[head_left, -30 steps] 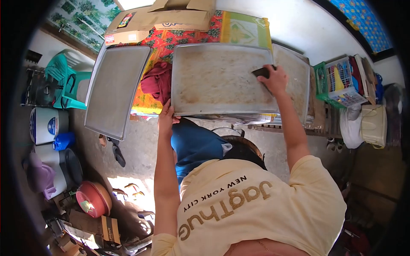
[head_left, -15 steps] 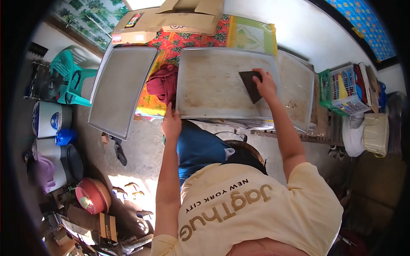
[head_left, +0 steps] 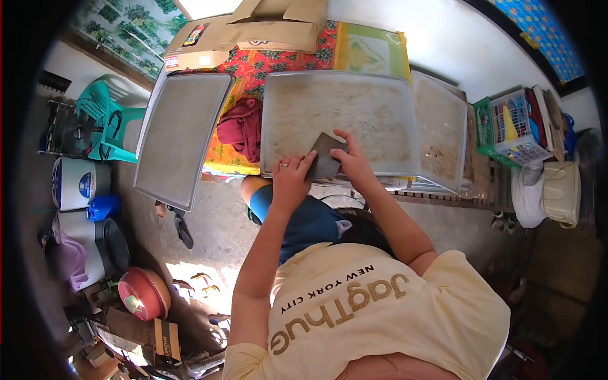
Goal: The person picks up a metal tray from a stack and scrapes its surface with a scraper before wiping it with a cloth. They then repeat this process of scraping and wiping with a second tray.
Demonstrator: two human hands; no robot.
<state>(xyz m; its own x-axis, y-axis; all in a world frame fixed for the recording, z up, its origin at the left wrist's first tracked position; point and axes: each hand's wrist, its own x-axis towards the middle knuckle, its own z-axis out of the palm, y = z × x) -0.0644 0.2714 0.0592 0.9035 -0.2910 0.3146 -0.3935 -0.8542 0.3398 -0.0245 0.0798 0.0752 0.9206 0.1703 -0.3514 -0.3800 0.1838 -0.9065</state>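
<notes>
A dark, flat square sheet (head_left: 325,156) is held between my two hands over the front edge of the middle tray. My left hand (head_left: 292,179) closes on the sheet's left corner. From the right, my right hand (head_left: 355,166) grips its other side. The wide metal-framed tray (head_left: 342,104), its surface stained brown, lies beneath. A crumpled maroon cloth (head_left: 242,128) rests just left of that tray.
A grey tray (head_left: 183,136) lies at the left, a stained tray (head_left: 441,126) at the right. Cardboard boxes (head_left: 272,37) stand on the table's far side. Plastic baskets (head_left: 510,126) are at the right, a teal chair (head_left: 107,117) at the left.
My right hand has moved left and toward me with the dark sheet. My left hand has shifted right from the tray's corner and taken hold of the sheet.
</notes>
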